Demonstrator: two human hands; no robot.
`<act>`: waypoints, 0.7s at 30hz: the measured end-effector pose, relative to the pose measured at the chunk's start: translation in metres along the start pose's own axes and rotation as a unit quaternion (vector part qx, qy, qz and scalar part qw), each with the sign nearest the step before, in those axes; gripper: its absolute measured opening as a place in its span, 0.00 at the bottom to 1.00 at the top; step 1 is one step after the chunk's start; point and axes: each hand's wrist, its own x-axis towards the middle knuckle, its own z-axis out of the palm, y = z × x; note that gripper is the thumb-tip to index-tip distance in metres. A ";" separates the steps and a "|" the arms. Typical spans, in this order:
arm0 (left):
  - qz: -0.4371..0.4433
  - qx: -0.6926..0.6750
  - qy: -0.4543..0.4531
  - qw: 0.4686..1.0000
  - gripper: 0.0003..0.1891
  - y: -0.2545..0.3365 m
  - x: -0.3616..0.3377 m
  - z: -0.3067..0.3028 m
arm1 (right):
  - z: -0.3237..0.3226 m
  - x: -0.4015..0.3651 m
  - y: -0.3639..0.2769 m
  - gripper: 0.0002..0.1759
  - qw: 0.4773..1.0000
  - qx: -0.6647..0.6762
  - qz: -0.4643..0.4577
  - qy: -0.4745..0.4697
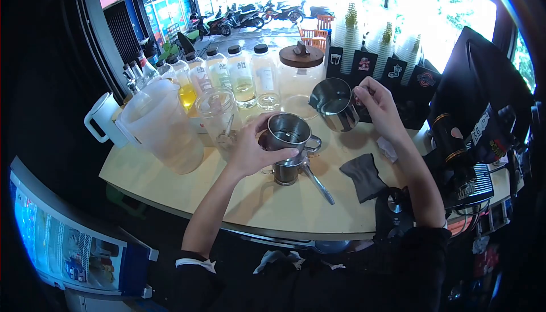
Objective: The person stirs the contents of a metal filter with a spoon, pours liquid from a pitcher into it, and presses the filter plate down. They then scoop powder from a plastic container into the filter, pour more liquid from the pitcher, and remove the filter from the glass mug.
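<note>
My left hand (253, 151) is wrapped round the side of a steel cup (289, 132) with a handle on its right. Directly below that cup, another metal vessel (286, 174) stands on the wooden counter (256, 204). Raised to the right, my right hand (377, 100) grips the handle of a steel milk pitcher (335, 104), tilted so that its inside shows. A metal-handled tool (319, 184) lies beside the lower vessel. The dark grey cloth (364, 176) rests on the counter below my right forearm.
Left of my hands stand a large plastic jug (162, 124), a white kettle (108, 120) and a glass jar (217, 110). Several bottles (242, 79) and a wooden-lidded jar (301, 76) line the back. Stacked cups (348, 36) and a coffee machine (455, 141) are at the right.
</note>
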 end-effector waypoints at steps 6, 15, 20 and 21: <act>-0.025 -0.082 -0.058 0.995 0.39 -0.002 0.004 -0.004 | 0.010 0.015 -0.025 0.11 0.996 -0.058 -0.034 -0.059; -0.038 -0.171 -0.124 0.977 0.37 -0.012 0.013 -0.008 | 0.022 0.031 -0.034 0.09 0.990 -0.063 -0.030 -0.119; -0.040 -0.166 -0.155 0.973 0.37 -0.013 0.020 -0.012 | 0.026 0.035 -0.046 0.08 0.985 -0.111 -0.023 -0.133; -0.041 -0.169 -0.157 0.972 0.37 -0.012 0.021 -0.014 | 0.027 0.035 -0.046 0.08 0.985 -0.112 -0.021 -0.132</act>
